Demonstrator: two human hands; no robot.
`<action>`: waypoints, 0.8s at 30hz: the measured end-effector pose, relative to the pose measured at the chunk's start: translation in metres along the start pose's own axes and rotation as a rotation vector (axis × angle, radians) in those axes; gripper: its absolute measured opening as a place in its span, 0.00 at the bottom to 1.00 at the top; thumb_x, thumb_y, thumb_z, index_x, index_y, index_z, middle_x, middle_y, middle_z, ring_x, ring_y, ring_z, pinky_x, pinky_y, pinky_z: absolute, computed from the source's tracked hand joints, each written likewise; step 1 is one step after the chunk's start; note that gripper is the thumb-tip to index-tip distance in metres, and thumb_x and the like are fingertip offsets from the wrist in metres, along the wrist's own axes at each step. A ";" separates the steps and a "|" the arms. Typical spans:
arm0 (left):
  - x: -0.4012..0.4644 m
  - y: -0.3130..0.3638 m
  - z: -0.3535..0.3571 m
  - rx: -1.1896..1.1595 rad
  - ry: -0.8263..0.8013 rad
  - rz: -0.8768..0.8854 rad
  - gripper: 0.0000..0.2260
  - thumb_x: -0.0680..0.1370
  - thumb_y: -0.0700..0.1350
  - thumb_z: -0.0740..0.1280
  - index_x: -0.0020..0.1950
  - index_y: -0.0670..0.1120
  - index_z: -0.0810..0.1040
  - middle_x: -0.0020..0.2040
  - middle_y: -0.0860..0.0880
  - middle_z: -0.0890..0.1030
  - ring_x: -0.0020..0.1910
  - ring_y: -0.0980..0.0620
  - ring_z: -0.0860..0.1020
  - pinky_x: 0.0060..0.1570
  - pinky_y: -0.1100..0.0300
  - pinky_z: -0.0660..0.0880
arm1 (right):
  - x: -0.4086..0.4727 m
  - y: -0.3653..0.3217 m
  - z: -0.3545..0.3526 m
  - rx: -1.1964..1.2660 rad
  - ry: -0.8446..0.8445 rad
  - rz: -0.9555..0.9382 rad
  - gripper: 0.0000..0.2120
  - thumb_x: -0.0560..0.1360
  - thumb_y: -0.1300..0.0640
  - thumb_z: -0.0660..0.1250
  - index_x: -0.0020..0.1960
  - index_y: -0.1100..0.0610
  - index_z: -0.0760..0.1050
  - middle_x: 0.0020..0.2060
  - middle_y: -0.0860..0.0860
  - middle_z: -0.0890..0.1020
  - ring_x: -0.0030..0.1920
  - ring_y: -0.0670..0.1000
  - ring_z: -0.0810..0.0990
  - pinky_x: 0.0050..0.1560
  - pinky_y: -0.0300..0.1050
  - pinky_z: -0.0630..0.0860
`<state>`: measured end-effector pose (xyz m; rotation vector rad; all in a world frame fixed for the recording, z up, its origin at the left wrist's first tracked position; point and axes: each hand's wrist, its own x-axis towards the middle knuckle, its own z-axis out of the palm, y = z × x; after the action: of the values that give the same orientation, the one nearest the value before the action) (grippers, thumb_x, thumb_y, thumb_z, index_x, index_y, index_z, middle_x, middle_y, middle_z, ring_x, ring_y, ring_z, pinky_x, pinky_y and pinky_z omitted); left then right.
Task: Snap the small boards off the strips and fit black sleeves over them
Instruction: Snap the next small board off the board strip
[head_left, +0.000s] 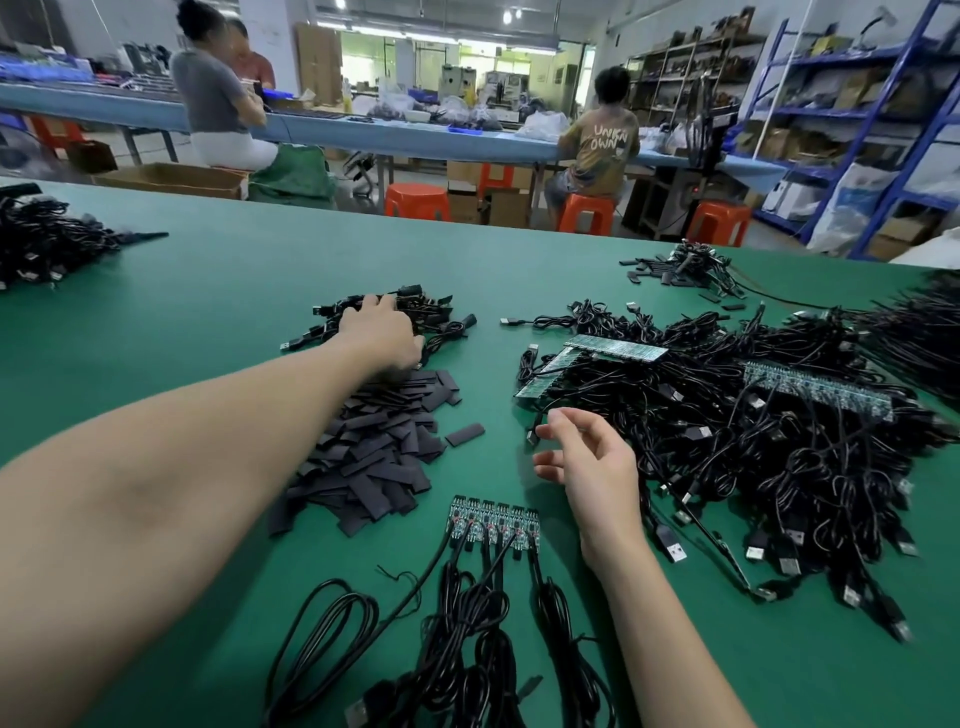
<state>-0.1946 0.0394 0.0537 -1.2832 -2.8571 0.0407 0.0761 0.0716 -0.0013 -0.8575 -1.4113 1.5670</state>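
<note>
Crowding green table (218, 291), cable tangle (753, 441), sleeve heap (374, 447)

Single view, head-worn, wide-angle. Looks forward and down across a green table (218, 270) from the person's seat. Both forearms enter from the bottom edge, near the lens. Table fills the lower two thirds; workshop benches and shelving (852, 114) recede across the top, edges bowed by the lens.

Workers sit on orange stools (586, 213) at a blue workbench (363, 136); blue shelving (862, 111) lines the wall.
</note>
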 end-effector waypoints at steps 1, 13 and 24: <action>-0.001 0.004 -0.001 -0.014 0.014 -0.011 0.22 0.83 0.56 0.58 0.65 0.42 0.78 0.75 0.39 0.65 0.75 0.38 0.61 0.71 0.41 0.63 | 0.000 0.000 0.000 -0.003 0.000 -0.001 0.03 0.80 0.56 0.68 0.51 0.55 0.80 0.39 0.49 0.87 0.32 0.46 0.81 0.36 0.38 0.79; -0.016 0.014 -0.004 -0.003 0.124 -0.062 0.15 0.82 0.52 0.61 0.55 0.41 0.77 0.73 0.38 0.65 0.72 0.38 0.64 0.70 0.43 0.64 | -0.006 0.000 -0.001 -0.033 -0.026 -0.007 0.04 0.81 0.56 0.67 0.51 0.55 0.80 0.40 0.51 0.86 0.33 0.47 0.81 0.39 0.40 0.80; -0.006 -0.010 0.013 -0.270 0.150 -0.108 0.30 0.75 0.57 0.73 0.70 0.45 0.66 0.58 0.42 0.79 0.55 0.39 0.79 0.48 0.49 0.76 | -0.002 0.002 -0.001 -0.091 -0.053 -0.025 0.05 0.81 0.55 0.67 0.51 0.55 0.81 0.40 0.51 0.86 0.33 0.46 0.80 0.38 0.40 0.78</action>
<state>-0.1987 0.0283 0.0413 -1.1080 -2.8671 -0.4373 0.0779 0.0701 -0.0038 -0.8535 -1.5353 1.5265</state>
